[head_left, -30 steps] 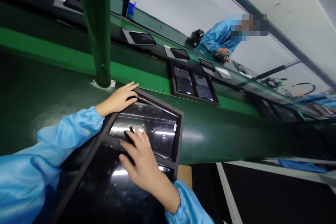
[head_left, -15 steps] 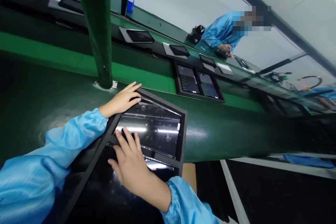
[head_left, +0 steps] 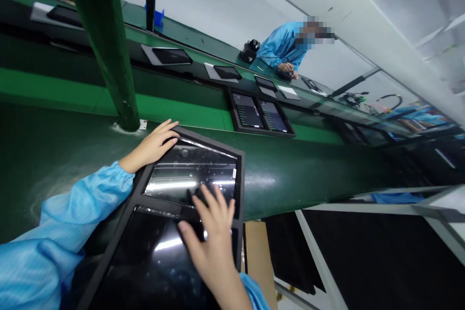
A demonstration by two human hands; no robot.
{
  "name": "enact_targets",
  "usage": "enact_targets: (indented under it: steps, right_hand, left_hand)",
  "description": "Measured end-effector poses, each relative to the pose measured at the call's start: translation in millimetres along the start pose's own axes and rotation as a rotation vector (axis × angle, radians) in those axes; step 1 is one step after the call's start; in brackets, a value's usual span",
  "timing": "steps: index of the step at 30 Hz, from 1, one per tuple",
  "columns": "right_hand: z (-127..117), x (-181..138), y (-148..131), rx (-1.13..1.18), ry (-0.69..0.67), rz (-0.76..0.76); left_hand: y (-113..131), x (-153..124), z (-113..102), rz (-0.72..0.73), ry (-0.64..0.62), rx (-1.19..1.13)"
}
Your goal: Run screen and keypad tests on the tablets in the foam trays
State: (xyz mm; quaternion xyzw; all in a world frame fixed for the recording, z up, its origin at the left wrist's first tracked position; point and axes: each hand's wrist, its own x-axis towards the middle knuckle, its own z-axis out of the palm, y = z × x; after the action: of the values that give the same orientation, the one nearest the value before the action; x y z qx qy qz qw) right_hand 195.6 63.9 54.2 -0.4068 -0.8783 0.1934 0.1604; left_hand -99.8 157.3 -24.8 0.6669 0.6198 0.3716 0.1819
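Two glossy black screen panels lie side by side in a black frame tray [head_left: 137, 199] on the green bench. The far panel [head_left: 214, 167] carries a small white label near its right edge and shows bubble-like spots. My left hand [head_left: 152, 145] rests with fingers extended over the tray's far left corner, by the edge of that panel. Over the divider between the panels is my right hand [head_left: 214, 232], fingers spread, holding nothing. Whether its fingertips touch the far panel I cannot tell. The near panel [head_left: 152, 261] is partly covered by my right hand and cut off by the picture's lower edge.
A green post [head_left: 105, 38] rises just beyond my left hand. Another tray [head_left: 261, 131] with two lit screens sits on the green strip ahead. Tablets on pale sheets, such as one tablet [head_left: 171, 55], line the dark belt. A co-worker [head_left: 283, 48] is across it. A cardboard piece [head_left: 259, 261] stands below right.
My right hand has shifted right across the panels, fingers spread wider. My left hand stays at the tray's corner. The whole view has turned, so the surroundings appear further left.
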Motion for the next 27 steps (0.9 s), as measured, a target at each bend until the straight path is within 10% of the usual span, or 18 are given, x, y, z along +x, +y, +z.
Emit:
enact_targets:
  steps: [7, 27]
  right_hand:
    - [-17.1, -19.7, 48.9, 0.108, 0.280, 0.391]
    - [1.7, -11.3, 51.2, 0.160, 0.231, 0.276]
  left_hand:
    - [-0.6, -1.4, 0.4, -0.008, 0.007, 0.003]
    - [-3.3, 0.7, 0.2, -0.006, -0.028, 0.050]
